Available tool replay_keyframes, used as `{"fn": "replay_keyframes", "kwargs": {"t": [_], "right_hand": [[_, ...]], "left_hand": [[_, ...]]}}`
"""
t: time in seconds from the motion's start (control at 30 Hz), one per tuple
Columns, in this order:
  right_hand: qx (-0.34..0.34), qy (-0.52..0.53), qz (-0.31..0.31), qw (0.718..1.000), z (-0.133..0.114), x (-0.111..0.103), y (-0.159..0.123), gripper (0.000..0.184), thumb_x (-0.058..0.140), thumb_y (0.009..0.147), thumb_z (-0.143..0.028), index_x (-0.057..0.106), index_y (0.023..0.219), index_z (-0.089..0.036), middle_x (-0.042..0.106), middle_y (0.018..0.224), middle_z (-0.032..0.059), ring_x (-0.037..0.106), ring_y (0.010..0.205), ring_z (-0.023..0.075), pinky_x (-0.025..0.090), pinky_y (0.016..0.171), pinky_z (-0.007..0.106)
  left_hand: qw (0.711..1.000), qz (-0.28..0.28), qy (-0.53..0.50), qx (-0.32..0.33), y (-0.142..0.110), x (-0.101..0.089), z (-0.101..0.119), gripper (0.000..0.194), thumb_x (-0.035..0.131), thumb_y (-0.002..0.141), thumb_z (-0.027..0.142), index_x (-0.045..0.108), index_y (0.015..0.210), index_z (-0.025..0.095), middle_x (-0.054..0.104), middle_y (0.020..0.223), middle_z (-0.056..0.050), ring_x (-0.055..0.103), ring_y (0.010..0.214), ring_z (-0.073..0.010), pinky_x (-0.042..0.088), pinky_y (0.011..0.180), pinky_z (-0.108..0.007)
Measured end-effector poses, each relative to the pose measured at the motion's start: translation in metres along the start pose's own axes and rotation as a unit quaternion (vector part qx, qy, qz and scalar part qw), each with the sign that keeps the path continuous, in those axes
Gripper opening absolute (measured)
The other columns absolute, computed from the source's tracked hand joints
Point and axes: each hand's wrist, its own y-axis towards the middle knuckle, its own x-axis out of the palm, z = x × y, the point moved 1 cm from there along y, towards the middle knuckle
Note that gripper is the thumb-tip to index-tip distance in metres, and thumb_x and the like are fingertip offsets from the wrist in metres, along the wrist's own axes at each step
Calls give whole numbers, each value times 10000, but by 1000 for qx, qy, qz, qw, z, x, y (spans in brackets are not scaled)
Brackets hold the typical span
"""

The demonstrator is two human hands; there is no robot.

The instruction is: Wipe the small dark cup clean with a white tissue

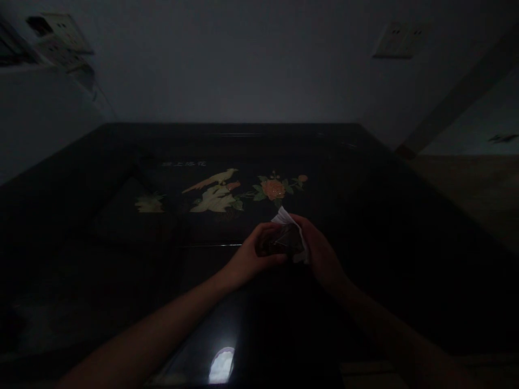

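Observation:
My left hand curls around a dark, round object that looks glassy; the dim light hides its exact kind. Pressed against the right side of that object is a white tissue or thin cloth, with a pleated corner sticking up. My right hand is closed over the white piece from the right. Both hands are together near the middle of a dark, glossy tabletop.
Beyond my hands the tabletop carries a decoration with a pale bird and an orange flower. A pale wall rises behind. Power sockets are on the wall at right, with more sockets at upper left.

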Motion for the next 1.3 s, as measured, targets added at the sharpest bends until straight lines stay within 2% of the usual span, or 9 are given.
{"fn": "replay_keyframes", "kwargs": {"t": [0.17, 0.3, 0.43, 0.57, 0.7, 0.83, 0.97, 1.13, 1.3], "right_hand": [[-110, -93, -28, 989, -16, 4, -9, 349, 348, 967, -381, 561, 1237, -326, 553, 1334, 8, 490, 1244, 191, 343, 1087, 404], [-207, -207, -60, 954, -15, 4, -12, 357, 358, 966, -306, 533, 1276, -295, 457, 1419, 44, 416, 1305, 212, 325, 1096, 436], [-235, -267, -74, 932, -14, 2, -12, 354, 386, 953, -270, 539, 1272, -280, 423, 1442, 58, 386, 1324, 221, 309, 1100, 450], [-172, -186, -46, 966, -13, 0, -6, 337, 375, 958, -325, 589, 1212, -264, 499, 1378, 52, 439, 1284, 201, 324, 1091, 398], [-39, -55, -6, 998, -2, -4, 2, 358, 390, 938, -436, 642, 1128, -269, 642, 1201, 26, 566, 1141, 206, 391, 1029, 381], [67, 56, 24, 996, 8, -2, 8, 363, 444, 891, -487, 680, 1039, -255, 710, 1009, 14, 639, 972, 211, 490, 860, 348], [100, 98, 28, 990, 10, 1, 9, 422, 481, 848, -544, 684, 1033, -223, 723, 927, 29, 656, 886, 226, 516, 773, 350], [26, 41, 31, 998, 0, -2, 3, 443, 389, 909, -533, 629, 1144, -244, 686, 1103, 29, 626, 1019, 215, 492, 875, 352], [-135, -116, -31, 983, -15, 0, -9, 376, 338, 966, -394, 575, 1227, -264, 537, 1350, 35, 459, 1270, 206, 333, 1089, 391]], "left_hand": [[1000, -12, -4, 27, 2, -2, -5, 557, 784, 611, 177, 526, 1104, 204, 606, 1215, -98, 540, 1167, -261, 392, 1007, -404], [1000, 6, 6, 18, 1, -3, -6, 573, 792, 588, 188, 524, 1093, 195, 638, 1135, -84, 569, 1117, -268, 416, 978, -411], [999, 27, 26, -2, 0, -2, -6, 587, 791, 584, 200, 519, 1104, 184, 651, 1069, -73, 591, 1061, -264, 434, 950, -424], [1000, 8, 2, 17, 1, -2, -4, 559, 788, 597, 185, 533, 1094, 200, 626, 1175, -82, 547, 1155, -258, 392, 1009, -402], [1000, -1, 6, 4, 0, -1, -1, 554, 791, 605, 184, 538, 1098, 200, 608, 1220, -95, 550, 1154, -260, 406, 993, -393], [1000, 1, 1, -4, -1, 0, 0, 560, 791, 596, 171, 531, 1092, 197, 602, 1228, -104, 559, 1145, -269, 422, 977, -405], [1000, 0, 1, -6, 0, 0, 0, 559, 785, 597, 167, 531, 1093, 201, 603, 1224, -101, 564, 1135, -272, 423, 973, -416], [1000, -1, -5, -3, -1, 1, 1, 556, 778, 604, 160, 526, 1099, 194, 597, 1231, -111, 559, 1144, -272, 417, 979, -414], [1000, 14, -2, 9, 0, -1, -2, 567, 791, 590, 183, 532, 1095, 193, 627, 1180, -87, 559, 1138, -263, 423, 975, -389]]}}
